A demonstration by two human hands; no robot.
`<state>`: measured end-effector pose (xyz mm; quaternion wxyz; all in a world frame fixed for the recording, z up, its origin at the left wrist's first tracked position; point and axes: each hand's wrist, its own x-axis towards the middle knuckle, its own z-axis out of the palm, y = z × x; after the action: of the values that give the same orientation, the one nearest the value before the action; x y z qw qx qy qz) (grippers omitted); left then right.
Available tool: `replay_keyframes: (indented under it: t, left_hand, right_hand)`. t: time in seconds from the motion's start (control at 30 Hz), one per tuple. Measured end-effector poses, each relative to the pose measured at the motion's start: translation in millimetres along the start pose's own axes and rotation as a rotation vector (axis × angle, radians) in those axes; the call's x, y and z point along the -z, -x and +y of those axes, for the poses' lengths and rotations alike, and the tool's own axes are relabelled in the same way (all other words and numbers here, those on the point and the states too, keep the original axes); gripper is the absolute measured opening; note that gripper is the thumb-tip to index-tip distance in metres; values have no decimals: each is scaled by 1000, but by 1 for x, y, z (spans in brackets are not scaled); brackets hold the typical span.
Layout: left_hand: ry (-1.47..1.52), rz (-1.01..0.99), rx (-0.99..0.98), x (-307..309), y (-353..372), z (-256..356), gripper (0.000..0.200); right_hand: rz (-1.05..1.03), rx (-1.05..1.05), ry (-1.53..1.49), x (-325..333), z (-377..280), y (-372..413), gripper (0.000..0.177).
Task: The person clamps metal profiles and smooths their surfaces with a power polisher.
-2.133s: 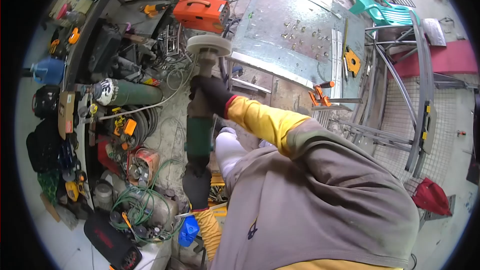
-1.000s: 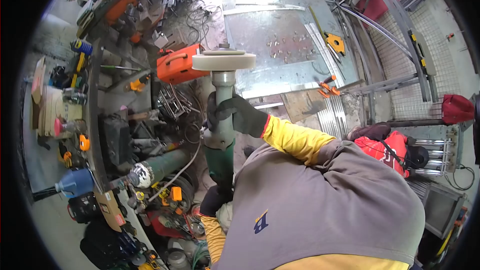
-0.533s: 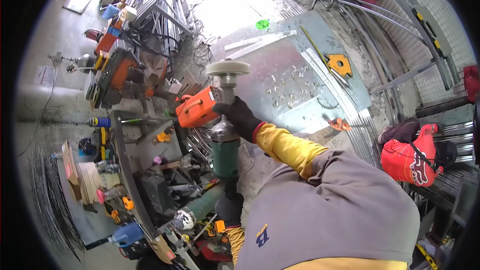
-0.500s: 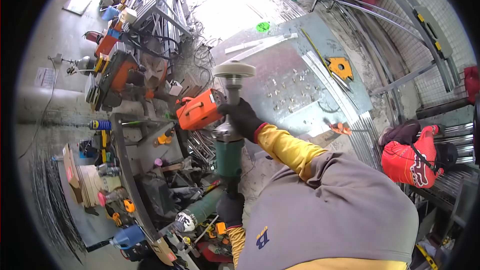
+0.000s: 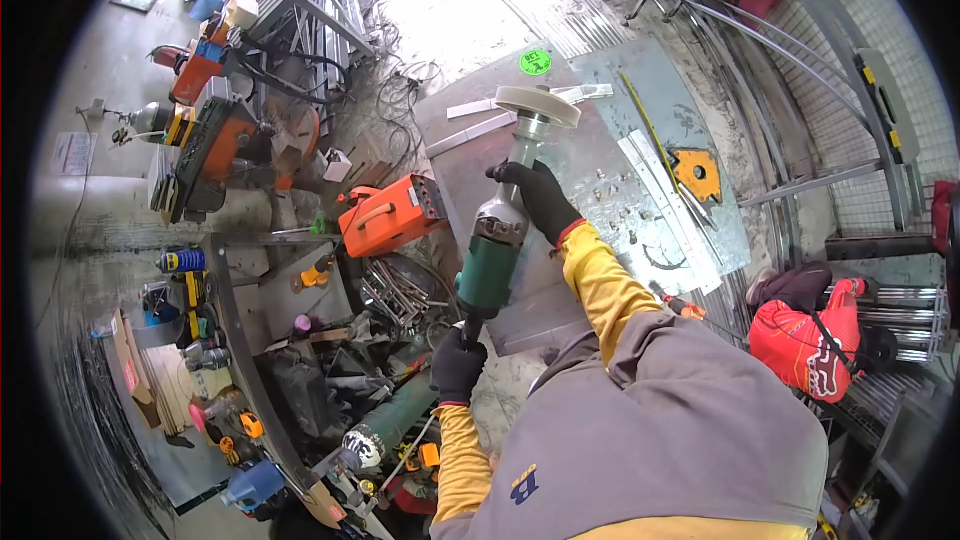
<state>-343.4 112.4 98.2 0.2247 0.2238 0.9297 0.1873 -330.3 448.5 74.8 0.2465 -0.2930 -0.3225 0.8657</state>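
Note:
A green straight grinder [image 5: 488, 275] with a silver neck and a whitish disc-shaped wheel [image 5: 538, 106] is held across the middle of the view. The wheel end points away and slightly right. My right hand [image 5: 543, 198], in a black glove, is closed around the neck below the wheel. Nearer my body, my left hand [image 5: 459, 364], also black-gloved, grips the dark rear handle. Beyond and below the tool lies a metal sheet [image 5: 590, 165] with small pieces scattered on it. Whether the wheel is spinning cannot be made out.
An orange machine case [image 5: 392, 217] stands left of the grinder. A cluttered metal bench [image 5: 235, 315] and a green cylinder [image 5: 395, 420] are at lower left. White strips [image 5: 665, 205] and a yellow flat piece [image 5: 696, 176] lie on the sheet. A person in red [image 5: 805, 340] is at right.
The grinder has tilted, its wheel swinging up and right. My right hand has moved right and slightly up with the neck; my left hand has risen with the rear handle.

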Motion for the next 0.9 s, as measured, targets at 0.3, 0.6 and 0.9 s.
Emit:
replay_keyframes:
  t: [0.3, 0.6, 0.9]
  left_hand:
    - [33, -133, -58, -16, -17, -4, 38]
    - [60, -129, -90, -18, -20, -6, 33]
    - [17, -106, -160, -28, -25, -22, 26]
  right_hand:
    - [91, -13, 90, 29, 8, -7, 22]
    - [86, 0, -13, 39, 18, -11, 17]
    - [57, 27, -66, 49, 40, -21, 23]
